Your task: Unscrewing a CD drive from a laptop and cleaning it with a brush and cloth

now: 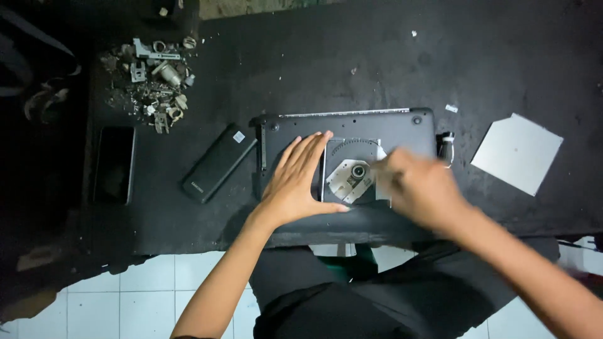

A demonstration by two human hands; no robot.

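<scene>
Two hands | left hand (295, 182) flat, open on laptop (352, 129) | right hand (418, 185) (blurred) grip unclear | one disc drive (353, 172)

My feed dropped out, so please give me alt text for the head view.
A person's left hand lies flat on a dark laptop base beside its exposed optical drive, while the blurred right hand reaches onto the drive. On the black table lie a grey metal plate, a power bank, a phone and a scrap pile.
</scene>
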